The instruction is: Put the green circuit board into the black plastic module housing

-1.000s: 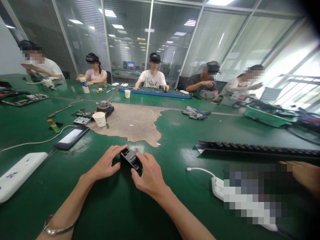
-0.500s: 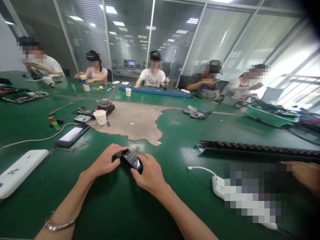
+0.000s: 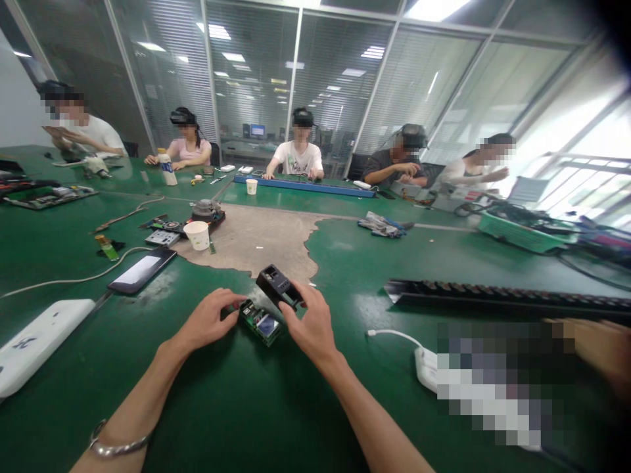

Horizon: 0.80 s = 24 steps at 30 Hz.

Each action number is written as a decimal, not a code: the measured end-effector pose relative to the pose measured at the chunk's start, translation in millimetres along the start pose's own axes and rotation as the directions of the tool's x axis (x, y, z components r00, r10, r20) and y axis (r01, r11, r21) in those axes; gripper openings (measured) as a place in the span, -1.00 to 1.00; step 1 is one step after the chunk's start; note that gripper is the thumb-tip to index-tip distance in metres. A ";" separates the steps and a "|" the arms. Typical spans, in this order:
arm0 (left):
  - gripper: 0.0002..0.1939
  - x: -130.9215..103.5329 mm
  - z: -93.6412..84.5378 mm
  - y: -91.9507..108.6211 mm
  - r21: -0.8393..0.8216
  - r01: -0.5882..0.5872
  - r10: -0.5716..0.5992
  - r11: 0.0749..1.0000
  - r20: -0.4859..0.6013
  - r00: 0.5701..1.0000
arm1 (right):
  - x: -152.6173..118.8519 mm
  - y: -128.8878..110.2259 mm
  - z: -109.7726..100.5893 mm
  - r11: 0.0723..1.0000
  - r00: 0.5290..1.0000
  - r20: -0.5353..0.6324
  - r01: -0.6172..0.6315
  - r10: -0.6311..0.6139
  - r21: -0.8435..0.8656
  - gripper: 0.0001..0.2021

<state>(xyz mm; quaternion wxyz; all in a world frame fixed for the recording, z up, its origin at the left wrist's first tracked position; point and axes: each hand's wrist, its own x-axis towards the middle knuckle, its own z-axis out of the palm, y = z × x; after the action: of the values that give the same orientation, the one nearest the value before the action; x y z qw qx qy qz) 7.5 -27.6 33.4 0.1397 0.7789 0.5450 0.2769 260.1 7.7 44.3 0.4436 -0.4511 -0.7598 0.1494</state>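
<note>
A small green circuit board (image 3: 259,323) with a little screen lies bare on the green table (image 3: 207,407), in front of me. My left hand (image 3: 210,320) grips its left end between thumb and fingertips. Just above and beyond the board, my right hand (image 3: 313,323) holds a black plastic housing cover (image 3: 276,285), tilted, with cutouts in its face. The cover is apart from the board. Part of its right end is hidden by my right fingers.
Left lie a phone (image 3: 142,270), a white power bank (image 3: 44,341) and a paper cup (image 3: 198,236). A long black rail (image 3: 493,295), a white cabled device (image 3: 428,369) and another person's hand (image 3: 601,348) are on the right. Gloves (image 3: 382,225) lie farther back; several people sit opposite.
My right hand has lifted the black cover off the device, up and slightly right, uncovering the green circuit board. My left hand has stayed at the left end.
</note>
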 end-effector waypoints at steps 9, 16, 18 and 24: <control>-0.76 1.6 0.6 -1.9 0.038 -0.037 0.037 0.999 0.006 0.999 | -1.8 30.4 12.3 0.985 0.991 0.115 -0.048 0.068 -0.165 -0.55; -0.80 -0.4 2.1 -4.6 0.042 -0.035 0.034 0.999 0.023 0.999 | -1.1 27.5 6.4 0.969 0.983 0.178 -0.002 0.047 -0.247 -0.45; -0.81 -0.3 1.9 -4.2 0.046 -0.031 0.029 0.998 0.031 0.999 | -0.8 29.2 6.3 0.970 0.979 0.196 -0.014 0.063 -0.241 -0.51; -0.81 0.5 0.2 -2.6 0.036 -0.024 0.023 0.999 0.045 0.999 | 4.2 17.0 0.0 0.996 0.997 0.042 -0.063 0.066 -0.068 -0.62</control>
<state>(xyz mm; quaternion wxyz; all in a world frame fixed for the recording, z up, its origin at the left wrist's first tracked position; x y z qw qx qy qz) 5.8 -26.2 32.1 0.1343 0.7937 0.5376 0.2510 268.7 20.4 35.9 0.4065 -0.4866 -0.7590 0.1478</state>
